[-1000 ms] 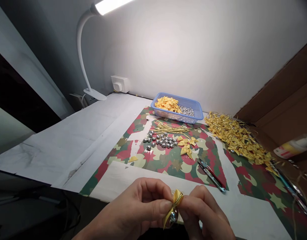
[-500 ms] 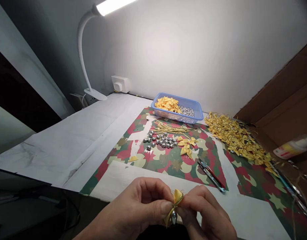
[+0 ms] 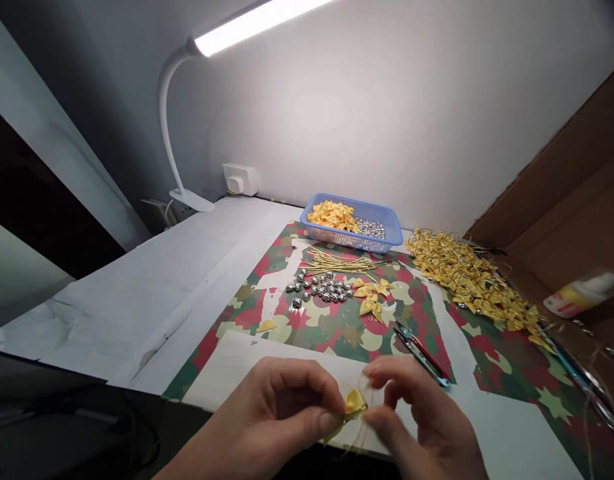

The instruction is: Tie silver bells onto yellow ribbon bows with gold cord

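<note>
My left hand point(image 3: 291, 413) pinches a small yellow ribbon bow point(image 3: 355, 402) between thumb and forefinger, low in the middle of the view. Gold cord crosses the bow, and thin, blurred loose ends stick out around it. To its right is my right hand point(image 3: 417, 413), thumb and forefinger apart with a gap between them, their tips close to the cord. Whether a strand touches those tips is hard to see. Beyond the hands lie loose silver bells point(image 3: 331, 291), several yellow bows point(image 3: 371, 307), a bundle of gold cords point(image 3: 341, 265) and thread snips point(image 3: 421, 353).
At the back stands a blue basket point(image 3: 397, 239) of yellow bows and silver bells. A heap of corded bows point(image 3: 471, 273) spreads along the right, beside a bottle point(image 3: 581, 293) and a cardboard wall point(image 3: 577, 187). A white lamp point(image 3: 167, 127) stands at the left.
My right thumb and forefinger have parted and moved off the bow to the right. The silver bell that hung below the bow is now hidden. The view has tilted up slightly.
</note>
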A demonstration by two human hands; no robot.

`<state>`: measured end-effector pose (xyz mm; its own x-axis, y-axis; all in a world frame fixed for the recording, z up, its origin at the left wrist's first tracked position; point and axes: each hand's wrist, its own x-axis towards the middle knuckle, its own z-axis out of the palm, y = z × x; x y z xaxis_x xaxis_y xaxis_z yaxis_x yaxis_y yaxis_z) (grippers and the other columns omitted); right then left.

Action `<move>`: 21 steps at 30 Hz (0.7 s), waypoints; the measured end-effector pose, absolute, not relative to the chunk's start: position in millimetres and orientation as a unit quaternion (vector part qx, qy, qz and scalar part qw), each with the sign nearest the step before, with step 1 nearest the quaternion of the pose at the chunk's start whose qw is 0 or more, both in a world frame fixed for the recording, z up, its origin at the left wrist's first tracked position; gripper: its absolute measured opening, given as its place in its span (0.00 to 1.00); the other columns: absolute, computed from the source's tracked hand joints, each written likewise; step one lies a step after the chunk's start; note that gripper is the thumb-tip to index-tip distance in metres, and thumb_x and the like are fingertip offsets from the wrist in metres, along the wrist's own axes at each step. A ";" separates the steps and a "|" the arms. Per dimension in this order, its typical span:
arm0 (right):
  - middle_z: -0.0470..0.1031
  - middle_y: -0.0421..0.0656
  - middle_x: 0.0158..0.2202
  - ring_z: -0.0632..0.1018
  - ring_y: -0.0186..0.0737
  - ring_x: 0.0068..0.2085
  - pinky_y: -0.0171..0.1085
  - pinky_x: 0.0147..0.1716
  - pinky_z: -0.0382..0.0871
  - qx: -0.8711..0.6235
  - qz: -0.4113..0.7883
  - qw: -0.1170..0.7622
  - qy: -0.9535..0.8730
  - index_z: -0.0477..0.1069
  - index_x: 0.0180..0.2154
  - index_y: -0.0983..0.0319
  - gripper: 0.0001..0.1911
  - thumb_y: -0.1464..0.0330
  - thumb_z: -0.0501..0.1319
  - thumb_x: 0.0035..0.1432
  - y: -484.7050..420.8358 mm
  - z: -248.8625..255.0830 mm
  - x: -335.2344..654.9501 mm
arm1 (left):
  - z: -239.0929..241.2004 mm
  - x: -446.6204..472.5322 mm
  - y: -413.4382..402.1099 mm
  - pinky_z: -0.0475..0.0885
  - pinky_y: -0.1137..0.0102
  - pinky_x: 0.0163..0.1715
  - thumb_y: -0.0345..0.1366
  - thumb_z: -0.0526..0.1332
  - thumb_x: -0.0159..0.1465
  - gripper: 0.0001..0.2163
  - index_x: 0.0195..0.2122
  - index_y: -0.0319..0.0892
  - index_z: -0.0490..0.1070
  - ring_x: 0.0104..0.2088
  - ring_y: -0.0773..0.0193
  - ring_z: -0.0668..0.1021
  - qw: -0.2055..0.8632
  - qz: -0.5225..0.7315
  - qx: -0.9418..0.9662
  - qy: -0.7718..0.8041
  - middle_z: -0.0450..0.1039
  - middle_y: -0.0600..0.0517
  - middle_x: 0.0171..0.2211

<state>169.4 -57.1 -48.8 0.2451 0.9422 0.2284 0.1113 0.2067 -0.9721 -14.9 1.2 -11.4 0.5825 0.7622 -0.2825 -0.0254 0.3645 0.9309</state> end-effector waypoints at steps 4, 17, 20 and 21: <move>0.75 0.39 0.53 0.75 0.37 0.51 0.31 0.49 0.67 -0.481 0.539 0.484 -0.494 0.74 0.49 0.50 0.14 0.53 0.57 0.70 -36.0 -38.4 183.0 | -5.6 -21.6 5.6 0.66 0.73 0.33 0.34 0.69 0.62 0.03 0.33 0.42 0.77 0.32 0.66 0.72 0.726 0.260 0.536 0.345 0.72 0.56 0.29; 0.64 0.36 0.28 0.65 0.32 0.30 0.31 0.28 0.57 -0.461 0.522 0.406 -0.592 0.70 0.34 0.61 0.16 0.57 0.58 0.69 -26.8 -20.2 182.5 | 5.4 -31.3 12.0 0.61 0.75 0.28 0.38 0.69 0.62 0.08 0.32 0.41 0.73 0.27 0.69 0.66 0.706 0.220 0.560 0.374 0.69 0.57 0.26; 0.67 0.36 0.27 0.68 0.31 0.28 0.30 0.28 0.60 -0.472 0.363 0.434 -0.676 0.69 0.32 0.60 0.10 0.65 0.58 0.68 -42.2 -25.5 166.8 | 5.5 -27.1 10.0 0.63 0.75 0.28 0.36 0.67 0.63 0.05 0.31 0.43 0.74 0.28 0.68 0.68 0.618 0.265 0.608 0.422 0.69 0.58 0.25; 0.67 0.36 0.26 0.69 0.31 0.27 0.29 0.27 0.61 -0.470 0.303 0.440 -0.703 0.69 0.31 0.59 0.09 0.68 0.58 0.66 -48.8 -31.5 159.5 | 5.8 -26.2 9.4 0.65 0.75 0.29 0.35 0.67 0.63 0.05 0.30 0.43 0.75 0.29 0.68 0.70 0.588 0.292 0.616 0.435 0.71 0.57 0.26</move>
<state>159.5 -48.8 -31.5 -0.1716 0.9271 0.3332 0.3933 0.3746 -0.8397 -26.2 9.4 5.8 0.4514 0.8793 -0.1521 0.1936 0.0699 0.9786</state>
